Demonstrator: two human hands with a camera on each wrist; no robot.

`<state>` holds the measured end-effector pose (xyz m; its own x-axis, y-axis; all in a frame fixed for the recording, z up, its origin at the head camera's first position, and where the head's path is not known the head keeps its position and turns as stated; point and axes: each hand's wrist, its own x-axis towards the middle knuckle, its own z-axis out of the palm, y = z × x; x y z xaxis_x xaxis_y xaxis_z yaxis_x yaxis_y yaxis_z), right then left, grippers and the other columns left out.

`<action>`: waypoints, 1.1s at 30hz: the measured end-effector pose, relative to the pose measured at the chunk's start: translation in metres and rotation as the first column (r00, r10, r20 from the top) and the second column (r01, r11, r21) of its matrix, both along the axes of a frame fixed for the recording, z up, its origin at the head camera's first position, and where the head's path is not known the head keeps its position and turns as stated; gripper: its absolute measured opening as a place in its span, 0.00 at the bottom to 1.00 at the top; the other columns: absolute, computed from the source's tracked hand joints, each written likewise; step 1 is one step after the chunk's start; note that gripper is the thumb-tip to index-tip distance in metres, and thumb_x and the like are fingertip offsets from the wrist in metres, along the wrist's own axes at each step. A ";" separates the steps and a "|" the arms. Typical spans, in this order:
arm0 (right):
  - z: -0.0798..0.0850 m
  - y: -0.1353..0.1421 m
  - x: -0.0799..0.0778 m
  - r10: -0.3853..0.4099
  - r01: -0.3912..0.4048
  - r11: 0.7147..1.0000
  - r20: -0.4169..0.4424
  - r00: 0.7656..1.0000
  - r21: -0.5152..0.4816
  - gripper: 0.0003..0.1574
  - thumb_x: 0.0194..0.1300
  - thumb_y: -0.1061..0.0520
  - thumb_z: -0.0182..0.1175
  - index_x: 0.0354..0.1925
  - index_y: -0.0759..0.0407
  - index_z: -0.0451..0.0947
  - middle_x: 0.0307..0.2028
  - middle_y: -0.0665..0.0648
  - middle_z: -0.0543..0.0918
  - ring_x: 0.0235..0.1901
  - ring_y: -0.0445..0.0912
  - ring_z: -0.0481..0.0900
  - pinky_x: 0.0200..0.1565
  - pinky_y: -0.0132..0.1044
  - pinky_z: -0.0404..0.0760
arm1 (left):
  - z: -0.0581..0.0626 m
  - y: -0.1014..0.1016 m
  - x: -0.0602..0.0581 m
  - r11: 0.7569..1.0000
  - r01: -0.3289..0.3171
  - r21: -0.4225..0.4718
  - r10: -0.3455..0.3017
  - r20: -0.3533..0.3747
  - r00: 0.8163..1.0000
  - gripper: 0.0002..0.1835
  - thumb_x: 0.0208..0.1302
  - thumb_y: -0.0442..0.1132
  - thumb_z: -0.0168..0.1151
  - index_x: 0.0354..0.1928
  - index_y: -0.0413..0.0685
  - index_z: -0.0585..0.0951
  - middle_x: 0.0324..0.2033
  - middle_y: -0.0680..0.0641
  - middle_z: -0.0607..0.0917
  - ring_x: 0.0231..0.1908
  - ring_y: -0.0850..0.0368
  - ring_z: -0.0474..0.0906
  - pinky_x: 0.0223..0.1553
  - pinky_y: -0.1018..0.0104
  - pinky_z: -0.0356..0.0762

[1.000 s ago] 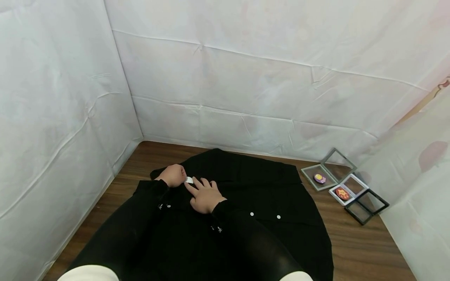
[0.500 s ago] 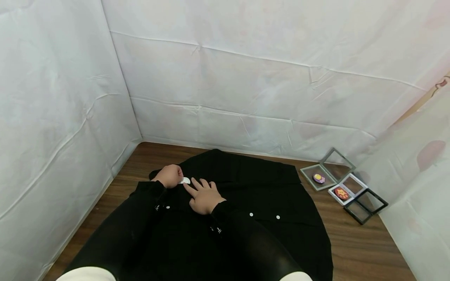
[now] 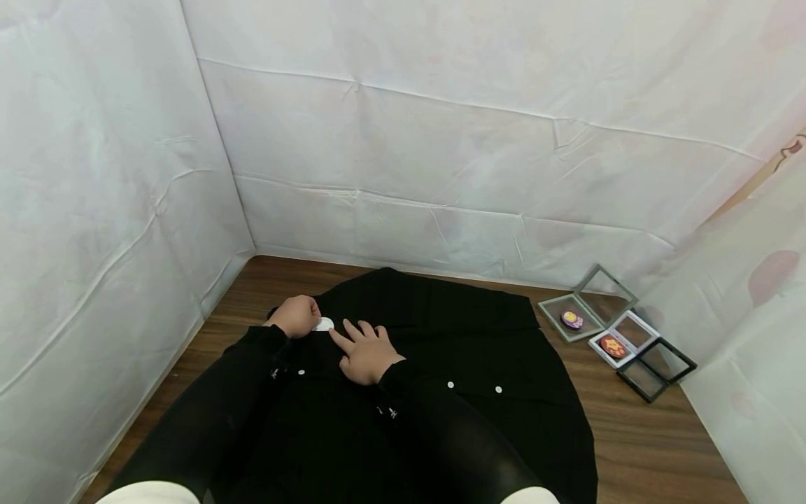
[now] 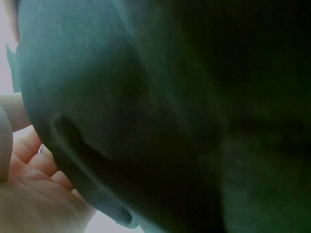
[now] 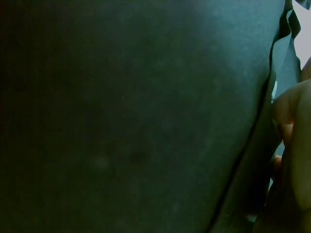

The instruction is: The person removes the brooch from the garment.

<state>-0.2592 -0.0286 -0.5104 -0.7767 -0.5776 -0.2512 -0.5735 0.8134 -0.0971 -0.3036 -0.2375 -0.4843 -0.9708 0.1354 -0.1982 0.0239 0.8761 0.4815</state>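
A black buttoned shirt [image 3: 466,329] lies spread over the table, with small white buttons [image 3: 499,389] along its front. Near its upper left part, my left hand [image 3: 293,317] has curled fingers and pinches the edge of a small flat white oval piece [image 3: 324,324]. My right hand [image 3: 368,357] lies on the shirt with fingers spread, its index fingertip close to the oval's right end. Dark cloth fills most of both wrist views. The left palm [image 4: 39,194] shows at the lower left of one, and right fingers [image 5: 291,109] at the right edge of the other.
On the right of the brown wooden table [image 3: 667,448] stand three opened clear-lidded cases: a grey one [image 3: 554,311] with a purple-yellow badge [image 3: 571,320], a white one [image 3: 639,329] with a red badge [image 3: 613,346], and a black-framed one [image 3: 655,371]. White sheeting [image 3: 403,161] walls the table.
My left hand has slid a short way left, and the white oval has shifted left with it, showing more of its shape. The right hand has stayed in place.
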 end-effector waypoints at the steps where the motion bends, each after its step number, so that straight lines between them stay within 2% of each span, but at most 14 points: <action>1: 0.000 0.000 0.000 -0.001 0.001 1.000 0.000 1.000 0.000 0.38 0.82 0.39 0.38 0.82 0.26 0.35 0.83 0.44 0.41 0.80 0.50 0.42 0.74 0.55 0.50 | 0.000 0.000 0.000 1.000 0.002 0.000 -0.002 -0.002 1.000 0.08 0.74 0.35 0.60 0.33 0.43 0.80 0.28 0.47 0.81 0.28 0.52 0.76 0.35 0.57 0.75; 8: -0.001 0.004 0.001 -0.010 0.010 1.000 0.011 1.000 -0.012 0.39 0.82 0.39 0.39 0.81 0.25 0.35 0.82 0.44 0.41 0.80 0.50 0.42 0.74 0.56 0.49 | 0.004 -0.004 0.004 0.999 0.012 0.036 -0.011 -0.025 1.000 0.09 0.76 0.36 0.57 0.36 0.42 0.82 0.31 0.46 0.82 0.30 0.52 0.77 0.37 0.56 0.76; 12: 0.004 0.008 0.001 -0.014 0.014 0.999 0.014 1.000 -0.038 0.42 0.81 0.39 0.44 0.82 0.28 0.36 0.82 0.45 0.44 0.80 0.50 0.44 0.74 0.57 0.51 | 0.007 -0.006 0.004 0.997 0.011 0.076 -0.007 -0.053 0.999 0.08 0.75 0.36 0.57 0.38 0.40 0.82 0.32 0.45 0.82 0.31 0.51 0.77 0.38 0.55 0.76; 16: 0.007 0.014 -0.002 -0.016 0.019 0.993 0.025 1.000 -0.114 0.46 0.78 0.41 0.52 0.83 0.34 0.40 0.81 0.47 0.50 0.79 0.49 0.49 0.73 0.56 0.54 | 0.010 -0.007 0.005 0.992 -0.004 0.129 0.014 -0.081 0.997 0.09 0.74 0.38 0.59 0.41 0.39 0.82 0.34 0.45 0.82 0.33 0.51 0.77 0.40 0.55 0.75; 21: 0.007 0.028 -0.009 -0.023 0.034 0.962 0.045 0.999 -0.269 0.44 0.77 0.43 0.55 0.83 0.42 0.49 0.79 0.49 0.58 0.77 0.46 0.56 0.71 0.53 0.59 | 0.014 -0.005 0.008 0.971 -0.047 0.235 0.060 -0.051 0.997 0.11 0.75 0.42 0.60 0.44 0.40 0.82 0.36 0.46 0.82 0.34 0.51 0.76 0.38 0.58 0.74; 24: 0.013 0.036 -0.010 -0.037 0.058 0.917 0.060 0.998 -0.394 0.39 0.77 0.46 0.55 0.80 0.48 0.59 0.76 0.50 0.64 0.75 0.46 0.61 0.70 0.53 0.60 | 0.016 0.000 0.012 0.943 -0.063 0.326 0.073 -0.021 0.997 0.12 0.76 0.44 0.60 0.46 0.41 0.82 0.37 0.44 0.84 0.36 0.48 0.78 0.37 0.59 0.74; 27: 0.020 0.043 -0.010 -0.061 0.095 0.849 0.082 0.995 -0.520 0.31 0.78 0.49 0.56 0.74 0.52 0.68 0.72 0.51 0.71 0.72 0.47 0.66 0.70 0.52 0.63 | 0.021 0.007 0.018 0.905 -0.071 0.418 0.079 -0.003 0.997 0.12 0.76 0.44 0.61 0.47 0.41 0.81 0.39 0.42 0.85 0.40 0.44 0.80 0.39 0.59 0.74; 30: 0.025 0.048 -0.008 -0.093 0.151 0.763 0.124 0.988 -0.629 0.26 0.78 0.50 0.55 0.69 0.53 0.74 0.66 0.50 0.76 0.66 0.45 0.73 0.67 0.47 0.70 | 0.024 0.017 0.023 0.879 -0.058 0.472 0.074 -0.014 0.997 0.11 0.75 0.44 0.62 0.46 0.41 0.82 0.40 0.41 0.87 0.44 0.41 0.82 0.41 0.59 0.75; 33: 0.030 0.054 -0.003 -0.109 0.198 0.666 0.168 0.980 -0.719 0.22 0.79 0.50 0.54 0.66 0.53 0.77 0.58 0.48 0.81 0.56 0.41 0.79 0.58 0.41 0.78 | 0.026 0.026 0.028 0.862 -0.042 0.505 0.070 -0.037 0.997 0.10 0.75 0.43 0.63 0.46 0.42 0.82 0.41 0.39 0.87 0.45 0.39 0.83 0.42 0.59 0.76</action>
